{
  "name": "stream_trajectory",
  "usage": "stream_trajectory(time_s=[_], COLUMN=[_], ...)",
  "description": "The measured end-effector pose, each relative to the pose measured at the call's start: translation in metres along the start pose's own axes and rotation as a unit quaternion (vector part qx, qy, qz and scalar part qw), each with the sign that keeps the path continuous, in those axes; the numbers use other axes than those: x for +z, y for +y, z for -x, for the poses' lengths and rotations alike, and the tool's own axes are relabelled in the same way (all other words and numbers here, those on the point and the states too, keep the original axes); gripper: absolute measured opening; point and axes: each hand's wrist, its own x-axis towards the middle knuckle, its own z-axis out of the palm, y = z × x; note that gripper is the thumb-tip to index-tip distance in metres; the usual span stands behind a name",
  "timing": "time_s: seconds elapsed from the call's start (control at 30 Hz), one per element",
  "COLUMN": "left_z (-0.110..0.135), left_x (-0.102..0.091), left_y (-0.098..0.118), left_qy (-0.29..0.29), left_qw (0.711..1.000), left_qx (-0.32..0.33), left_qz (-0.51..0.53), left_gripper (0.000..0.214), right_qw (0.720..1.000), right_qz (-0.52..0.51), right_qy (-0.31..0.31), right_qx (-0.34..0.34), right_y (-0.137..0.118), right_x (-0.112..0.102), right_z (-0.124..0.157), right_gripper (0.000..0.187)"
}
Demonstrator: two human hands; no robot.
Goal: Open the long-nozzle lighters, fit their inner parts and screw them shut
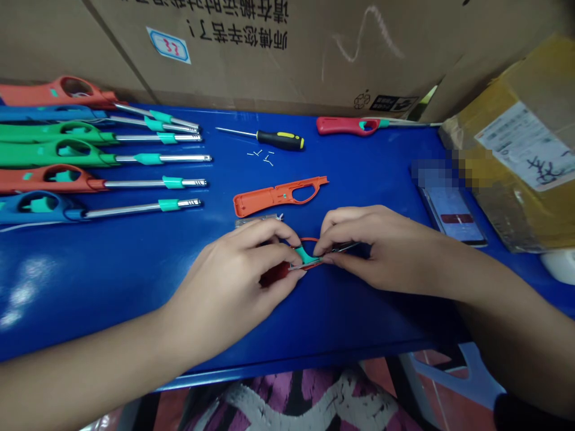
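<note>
My left hand (238, 269) is closed around the orange body (275, 274) of a long gas lighter, most of it hidden behind the fingers. Its fingertips touch a teal trigger (306, 257) in the finger opening. From the other side my right hand (381, 248) pinches the front part of the same lighter, beside the trigger. A thin metal rod (345, 246) shows under the right fingers. Just beyond the hands lies a loose orange housing half (256, 202), its inside facing up. Partly behind my left hand is a small silvery part (258, 220).
A screwdriver (281, 140) and several small screws (268, 160) lie farther back. Several lighters (135, 158) are lined up at left, and a red one (344, 126) lies by the large carton (269, 72). At right are a phone (453, 215) and a taped box (494, 197).
</note>
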Motion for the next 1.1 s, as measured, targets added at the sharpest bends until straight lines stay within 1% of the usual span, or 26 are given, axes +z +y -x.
stream_trajectory(time_s=[0.2,0.33,0.47,0.67,0.9,1.1], left_z=[-0.0007,-0.0007,-0.0015,-0.0012,0.0015,0.0026], left_x=[-0.0012,-0.0012,-0.0019,-0.0051,-0.0031,-0.0046], left_y=[0.0002,-0.0012,-0.001,0.0008,-0.0025,-0.0043], left_qy=[0.002,-0.008,-0.013,-0.017,-0.002,-0.008], left_qw=[1.0,1.0,1.0,0.998,0.994,0.988], left_qx=[-0.021,-0.019,-0.01,0.033,0.067,0.109], left_qz=[-0.003,-0.01,-0.021,-0.05,-0.082,-0.113], left_gripper=[0.009,0.007,0.007,0.01,0.01,0.014], right_qw=[1.0,1.0,1.0,1.0,1.0,0.999], right_qz=[0.006,0.002,-0.001,0.01,0.015,0.018], right_qy=[0.001,0.007,0.013,0.018,0.018,0.018], right_qx=[0.003,0.003,-0.011,-0.014,-0.012,-0.037], right_y=[-0.0033,-0.0033,-0.0014,-0.0021,-0.0035,-0.0028], right_x=[0.0018,0.0027,0.0027,0.0026,0.0022,0.0034], right_z=[0.0016,0.0015,-0.0005,-0.0017,-0.0004,-0.0003], right_gripper=[0.018,0.017,0.018,0.019,0.017,0.016])
